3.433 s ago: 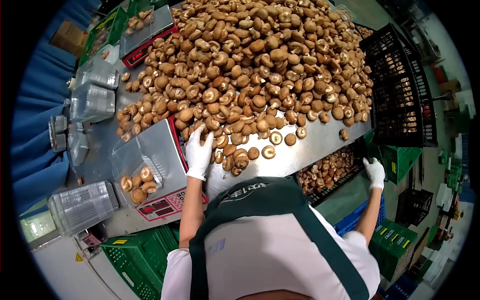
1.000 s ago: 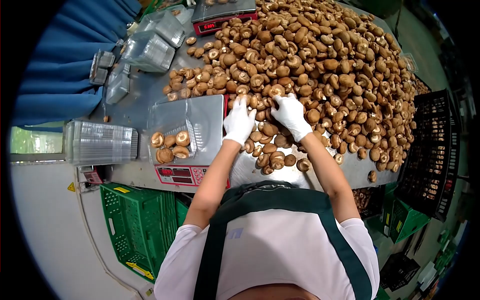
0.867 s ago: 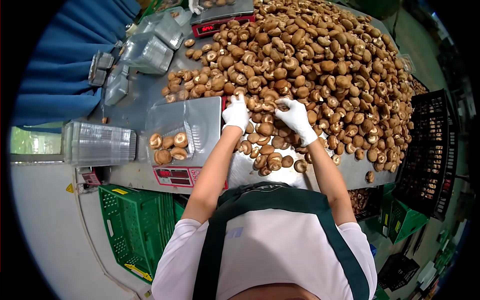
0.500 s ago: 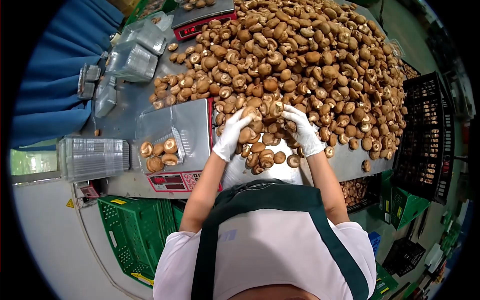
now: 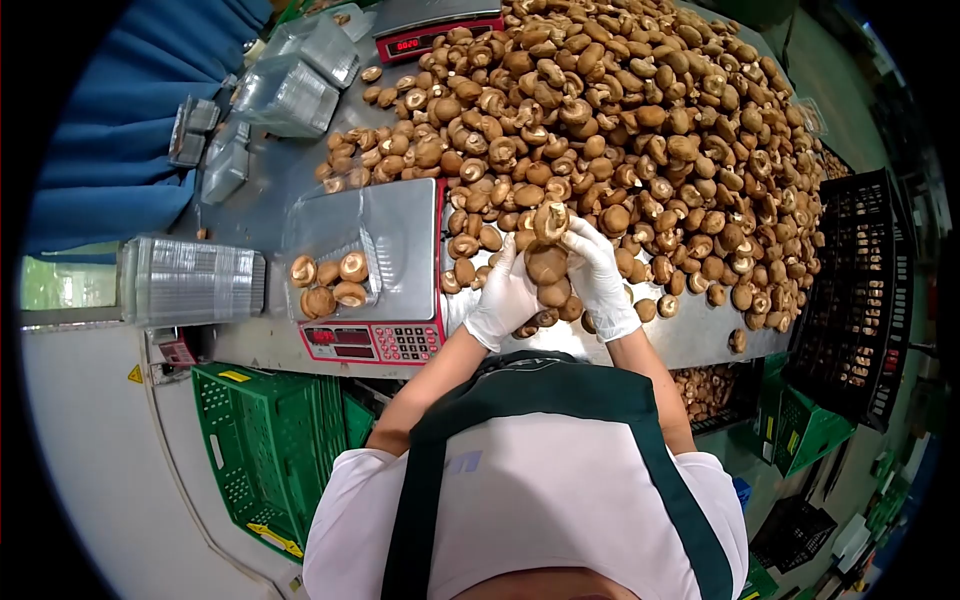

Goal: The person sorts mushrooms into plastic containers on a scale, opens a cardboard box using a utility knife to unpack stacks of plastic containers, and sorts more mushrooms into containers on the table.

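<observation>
Both my hands wear white gloves and meet at the front of a large heap of shiitake mushrooms (image 5: 640, 120). My left hand (image 5: 505, 302) is cupped, palm inward, against a few brown mushrooms (image 5: 546, 264); its fingertips are partly hidden behind them. From the other side my right hand (image 5: 600, 278) curls around the same cluster, its fingers at a mushroom (image 5: 549, 222) with a pale stem showing. Left of my hands, a clear plastic tray (image 5: 372, 262) with several mushrooms in one end rests on a red-framed digital scale (image 5: 408, 215).
A second scale (image 5: 440, 42) stands at the back. Clear plastic containers (image 5: 285, 95) and a stack of trays (image 5: 195, 283) lie at left. Green crates (image 5: 262, 450) sit below the table's front edge. A black crate (image 5: 850, 290) is at right.
My hands have drawn closer together, gathering mushrooms between them. The left hand has moved right and down. The whole view has shifted slightly, and the back scale's reading differs.
</observation>
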Motion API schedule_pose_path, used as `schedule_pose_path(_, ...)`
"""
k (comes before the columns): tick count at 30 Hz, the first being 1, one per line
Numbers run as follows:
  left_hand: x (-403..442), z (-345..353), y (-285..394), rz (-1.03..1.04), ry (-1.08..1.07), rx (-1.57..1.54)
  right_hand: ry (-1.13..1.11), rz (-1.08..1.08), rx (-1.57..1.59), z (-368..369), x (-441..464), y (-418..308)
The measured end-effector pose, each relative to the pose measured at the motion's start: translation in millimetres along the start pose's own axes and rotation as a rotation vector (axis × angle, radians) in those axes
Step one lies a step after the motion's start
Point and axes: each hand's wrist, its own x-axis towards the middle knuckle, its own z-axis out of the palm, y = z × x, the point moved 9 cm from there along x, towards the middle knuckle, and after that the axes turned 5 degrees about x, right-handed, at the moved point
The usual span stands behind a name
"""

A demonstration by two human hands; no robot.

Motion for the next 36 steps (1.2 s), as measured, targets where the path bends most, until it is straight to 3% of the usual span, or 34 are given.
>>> schedule_pose_path(4,-1,-12,-8,-0.066,0.013,-0.062,0.031,0.044,0.173,4,-3,3)
schedule_pose_path(11,-10,-24,8,-0.073,-0.013,-0.091,0.151,-0.004,0.142,-47,-8,-13)
schedule_pose_path(14,-22,-12,21,-0.041,0.028,-0.025,0.195,-0.029,-0.133,-69,-8,-19)
schedule_pose_path(17,-37,-8,47,0.069,0.113,0.244,0.247,-0.094,-0.249,-81,-6,-23)
schedule_pose_path(19,-60,12,84,0.310,0.177,0.645,0.362,-0.056,-0.354,-83,-8,-26)
schedule_pose_path(23,-134,37,175,0.730,0.601,1.395,0.365,-0.042,-0.361,-87,-9,-24)
schedule_pose_path(25,-179,52,217,1.097,0.815,1.558,0.350,-0.054,-0.338,-86,-9,-23)
schedule_pose_path(27,-202,58,241,1.204,0.959,1.864,0.334,-0.069,-0.318,-88,-10,-21)
schedule_pose_path(29,-191,29,249,0.918,1.054,2.267,0.311,-0.056,-0.306,-94,-6,-18)
schedule_pose_path(30,-179,-11,252,0.678,1.029,2.391,0.292,-0.056,-0.318,-91,-4,-18)
schedule_pose_path(31,-175,-13,245,0.630,1.102,2.513,0.291,-0.059,-0.320,-88,-3,-20)
schedule_pose_path(33,-178,-11,245,0.683,1.078,2.483,0.303,-0.042,-0.325,-82,-3,-22)
schedule_pose_path(35,-195,-4,259,0.946,0.962,2.121,0.303,-0.039,-0.329,-83,-1,-22)
schedule_pose_path(36,-208,1,265,1.030,1.044,2.067,0.309,-0.034,-0.348,-86,0,-22)
